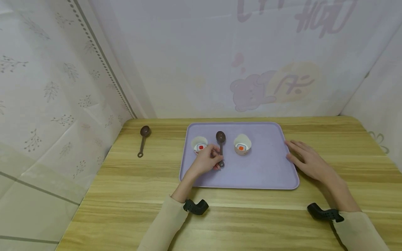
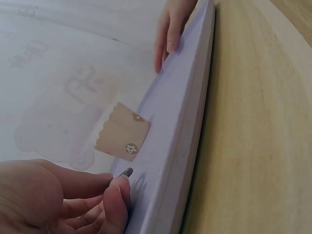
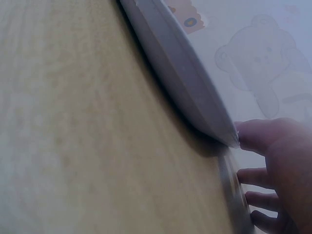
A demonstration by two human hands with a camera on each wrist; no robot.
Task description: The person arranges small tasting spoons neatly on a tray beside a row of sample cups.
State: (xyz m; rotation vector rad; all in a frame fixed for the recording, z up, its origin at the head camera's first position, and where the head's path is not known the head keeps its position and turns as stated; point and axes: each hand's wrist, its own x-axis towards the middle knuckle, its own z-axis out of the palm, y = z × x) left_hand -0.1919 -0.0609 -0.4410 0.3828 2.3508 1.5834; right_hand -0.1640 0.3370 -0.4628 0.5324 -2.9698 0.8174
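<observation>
My left hand [image 1: 205,159] pinches the handle of a brown measuring spoon [image 1: 221,136] over the lilac tray [image 1: 267,174]. The spoon's round bowl points toward the back. In the left wrist view, the handle's dark tip [image 2: 127,172] pokes out between thumb and finger. Left of the spoon is a paper baking cup [image 1: 199,142] with a red-marked piece inside, partly behind my hand. A second paper baking cup [image 1: 242,150], holding an orange-marked piece, stands to the spoon's right. My right hand [image 1: 309,162] rests its straight fingers at the tray's right edge.
Another brown measuring spoon [image 1: 145,131] lies on the wooden table [image 1: 125,195], left of the tray. A printed cloth [image 1: 188,62] hangs behind the table's back edge. Black wrist bands [image 1: 195,207] are on both arms.
</observation>
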